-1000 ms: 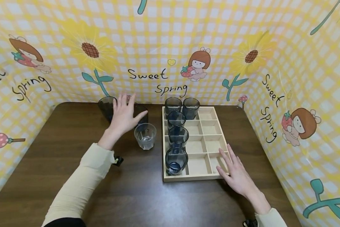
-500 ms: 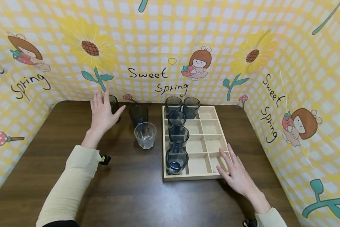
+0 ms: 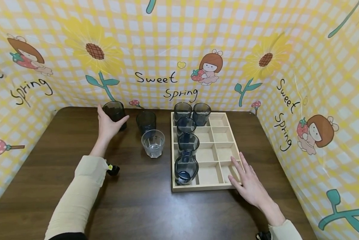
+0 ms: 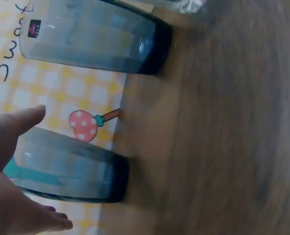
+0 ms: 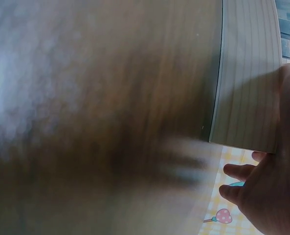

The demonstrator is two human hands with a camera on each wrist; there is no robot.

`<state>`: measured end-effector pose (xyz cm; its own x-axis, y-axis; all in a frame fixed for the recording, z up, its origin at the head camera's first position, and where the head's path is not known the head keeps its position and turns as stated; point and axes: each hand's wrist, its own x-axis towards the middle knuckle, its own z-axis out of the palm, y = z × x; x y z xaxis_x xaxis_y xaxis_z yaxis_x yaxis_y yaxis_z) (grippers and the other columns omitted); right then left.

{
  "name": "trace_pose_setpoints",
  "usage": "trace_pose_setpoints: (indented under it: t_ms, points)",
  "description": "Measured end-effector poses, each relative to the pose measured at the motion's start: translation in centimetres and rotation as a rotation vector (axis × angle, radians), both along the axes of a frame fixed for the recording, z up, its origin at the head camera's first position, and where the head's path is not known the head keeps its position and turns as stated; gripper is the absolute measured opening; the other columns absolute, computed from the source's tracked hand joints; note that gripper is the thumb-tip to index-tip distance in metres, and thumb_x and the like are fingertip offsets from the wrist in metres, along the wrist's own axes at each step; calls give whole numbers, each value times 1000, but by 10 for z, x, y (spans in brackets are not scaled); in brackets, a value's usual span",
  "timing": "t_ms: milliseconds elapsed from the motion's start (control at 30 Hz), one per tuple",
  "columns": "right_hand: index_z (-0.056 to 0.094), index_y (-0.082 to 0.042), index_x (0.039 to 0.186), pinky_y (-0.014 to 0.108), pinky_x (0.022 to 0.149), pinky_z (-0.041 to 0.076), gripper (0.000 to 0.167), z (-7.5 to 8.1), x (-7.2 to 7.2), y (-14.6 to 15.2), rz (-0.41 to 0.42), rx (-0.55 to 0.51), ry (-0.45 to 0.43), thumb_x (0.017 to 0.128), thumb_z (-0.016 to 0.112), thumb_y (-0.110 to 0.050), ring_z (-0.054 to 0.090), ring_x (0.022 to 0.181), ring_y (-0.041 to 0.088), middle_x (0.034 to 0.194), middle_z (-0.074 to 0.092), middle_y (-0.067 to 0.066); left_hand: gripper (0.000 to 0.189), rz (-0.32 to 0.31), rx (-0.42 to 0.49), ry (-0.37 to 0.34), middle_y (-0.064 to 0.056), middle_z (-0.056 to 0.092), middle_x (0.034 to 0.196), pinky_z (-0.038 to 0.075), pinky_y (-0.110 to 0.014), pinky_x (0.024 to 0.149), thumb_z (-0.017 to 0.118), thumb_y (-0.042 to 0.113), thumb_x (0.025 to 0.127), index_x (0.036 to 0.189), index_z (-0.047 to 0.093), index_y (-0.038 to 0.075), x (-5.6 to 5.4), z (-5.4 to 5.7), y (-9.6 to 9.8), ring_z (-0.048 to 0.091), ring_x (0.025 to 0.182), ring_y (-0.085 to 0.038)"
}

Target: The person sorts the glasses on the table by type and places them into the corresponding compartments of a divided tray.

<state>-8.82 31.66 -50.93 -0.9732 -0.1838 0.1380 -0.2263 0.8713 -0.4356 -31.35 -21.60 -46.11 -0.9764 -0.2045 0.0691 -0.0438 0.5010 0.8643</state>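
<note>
My left hand [image 3: 107,128] is around a dark tinted glass [image 3: 115,113] at the back left of the table. In the left wrist view the thumb and fingers lie on opposite sides of this glass [image 4: 71,169], with small gaps showing. A second dark glass [image 3: 146,121] stands to its right, and a clear glass [image 3: 153,145] stands in front of that one. With fingers spread, my right hand [image 3: 251,185] rests at the front right corner of a wooden divided tray [image 3: 207,187]. Several dark glasses fill the tray's left column, and another dark glass [image 3: 201,115] stands beside them in the back row.
The brown wooden table [image 3: 137,206] is bounded at the back and sides by a yellow checked cloth [image 3: 155,43]. Bare tabletop lies between the left arm and the tray. The tray's middle and right compartments show bare wood, apart from the back middle one.
My left hand has moved left from above the second dark glass to the far left glass and lowered around it. The right hand and tray have stayed in place.
</note>
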Motion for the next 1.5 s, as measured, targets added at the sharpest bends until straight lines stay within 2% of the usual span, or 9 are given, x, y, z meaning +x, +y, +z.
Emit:
trace_pose_setpoints:
  t_ms: [100,200,433,700,833,967,1067,1267,1500]
  points:
    - [36,-13,173,78,126,28,73,-1,1,0,-5,-1,-2,109,67,-32,42,158,54,181,17,30,122,29,112,-13,-22,0,185,19,-62,138,81,34,99,176,-11,15,-2,-7,2,10,172,-43]
    - [36,-13,173,78,126,28,73,-1,1,0,-5,-2,1,109,67,-32,42,158,54,181,17,31,114,61,173,-6,-19,14,184,23,-59,138,83,30,98,175,1,18,-3,-12,3,20,170,-42]
    - [36,-14,173,78,126,28,73,0,0,0,-3,-2,4,109,67,-32,42,157,54,181,17,31,95,138,218,47,-16,35,177,29,-54,136,83,26,97,170,23,16,-6,-18,6,34,165,-37]
    - [34,-15,173,77,127,28,74,-2,-1,0,0,3,-2,110,67,-33,42,158,54,182,15,29,90,224,236,87,-16,51,168,39,-51,131,91,23,90,165,41,17,-2,-18,7,49,156,-33]
    - [34,-14,173,77,127,28,74,-2,-1,0,2,0,-7,110,67,-33,42,158,54,182,14,29,90,212,231,102,-14,53,166,43,-50,128,92,25,88,164,44,19,2,-9,9,51,154,-31]
    - [34,-14,174,77,127,28,74,-1,-1,1,-1,0,-9,110,67,-33,40,158,54,181,15,30,90,177,221,123,-14,56,164,46,-51,125,93,28,88,164,45,20,6,8,15,55,152,-31]
    - [34,-15,174,77,127,28,74,-1,-1,1,-3,4,-10,110,66,-33,40,159,54,182,15,29,89,164,229,125,-13,59,161,50,-46,122,93,29,88,163,47,24,10,22,20,60,147,-27]
    - [34,-14,173,78,126,28,74,-1,-1,1,-2,4,-7,110,67,-32,40,159,54,181,15,30,80,130,310,174,-6,69,143,53,-24,101,97,29,84,154,57,31,18,45,36,65,119,-10]
    - [34,-14,173,78,127,27,73,-3,-1,1,-5,-5,-21,110,66,-32,37,161,53,182,14,29,80,102,255,263,-4,75,127,51,-17,91,99,33,81,152,62,35,29,67,53,66,103,-1]
